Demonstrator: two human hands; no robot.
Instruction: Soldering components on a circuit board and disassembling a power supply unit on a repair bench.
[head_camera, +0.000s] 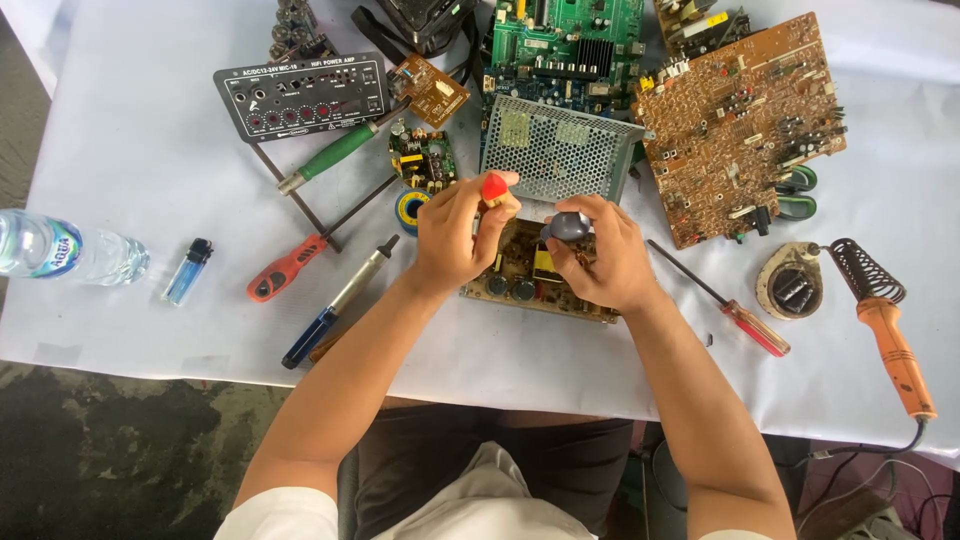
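L hand: left hand (452, 232) closed on a small red piece (494, 187), pinched betw. thumb and fingertips, held above the board's upper left corner.
R hand: right hand (602, 252) closed on a small grey rounded piece (566, 227), fingers curled round it; kind of part cannot be told.
Hands, relation: near each other over table centre, not touching; red and grey pieces apart.
Board under hands: power supply board (530, 275) w/ yellow part and dark round caps, flat on the white table cover (130, 190), partly hidden by both hands.
Mesh cover: perforated metal cover (558, 150), just behind the hands, touching the board's far edge.
Right of hands: large brown circuit board (740, 125); red-handled screwdriver (722, 298) near R wrist; soldering iron (893, 345) w/ orange handle beside a coil stand (862, 268); round tin (790, 283).
Left of hands: orange-handled screwdriver (290, 265), green-handled screwdriver (335, 153), blue-ended solder sucker (338, 303), tape roll (410, 208), small green board (423, 158), black amp panel (305, 97).
Far left: water bottle (65, 250) lying on its side; blue lighter (188, 271) near it.
Top centre: green circuit board (565, 40), behind mesh cover.
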